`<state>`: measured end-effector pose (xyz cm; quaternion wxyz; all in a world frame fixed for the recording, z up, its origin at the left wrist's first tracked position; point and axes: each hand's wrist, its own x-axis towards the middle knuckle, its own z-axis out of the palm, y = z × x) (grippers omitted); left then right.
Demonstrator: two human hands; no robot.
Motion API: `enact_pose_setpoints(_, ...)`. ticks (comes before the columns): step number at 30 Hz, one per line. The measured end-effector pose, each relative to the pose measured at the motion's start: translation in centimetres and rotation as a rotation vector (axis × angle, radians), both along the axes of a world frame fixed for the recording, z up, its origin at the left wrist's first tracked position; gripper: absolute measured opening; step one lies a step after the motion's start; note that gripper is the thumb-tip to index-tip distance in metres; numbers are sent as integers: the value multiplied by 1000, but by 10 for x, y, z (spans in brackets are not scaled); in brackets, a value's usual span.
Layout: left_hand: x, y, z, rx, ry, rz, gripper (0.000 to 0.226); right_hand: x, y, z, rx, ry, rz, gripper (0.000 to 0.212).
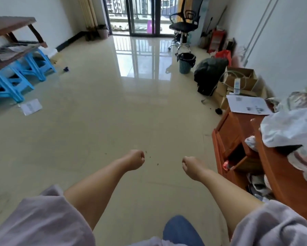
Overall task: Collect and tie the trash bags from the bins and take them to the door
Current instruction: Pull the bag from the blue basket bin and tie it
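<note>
Both my arms reach forward over the tiled floor. My left hand [135,159] is curled into a fist and holds nothing. My right hand [190,165] is curled the same way, also with nothing in it. Far ahead on the right stands a teal bin [185,65] lined with a black trash bag [186,56]. A pink bin [103,32] with a dark liner stands in the far left corner by the balcony door. A full black bag [209,71] lies on the floor to the right of the teal bin.
A wooden desk [237,137] with papers and white plastic bags runs along the right. Cardboard boxes [241,80] sit beyond it. Blue stools [16,80] under a table stand at left, a paper [31,106] lies on the floor. An office chair [183,27] stands by the glass door.
</note>
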<state>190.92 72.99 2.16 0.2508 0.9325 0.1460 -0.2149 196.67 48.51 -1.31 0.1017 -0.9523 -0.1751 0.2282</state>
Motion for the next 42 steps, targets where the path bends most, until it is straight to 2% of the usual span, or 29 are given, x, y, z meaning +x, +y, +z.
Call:
enact_pose_setpoints(5,152,5,-4,-14,-25,-73,29,144,10,-6,-32,-11,-13,28)
enact_pose_setpoints(12,370,26,0,13,-56,-6,30,377,20,11,-72,-9,29,27)
enact_pose_setpoints(16,476,43,12,39,-93,5,31,496,33,28,-91,-27,57,18)
enact_pose_setpoints(25,722,114,-10,47,-62,-23,30,737,114,4,-71,-27,67,26)
enact_pose_setpoints(32,915,184,8,59,-14,-81,32,905,172,9,-42,21,-31,27)
enact_pose_setpoints(42,1180,213,-13,35,-10,-150,31,1155,211,-1,-68,0,-71,27)
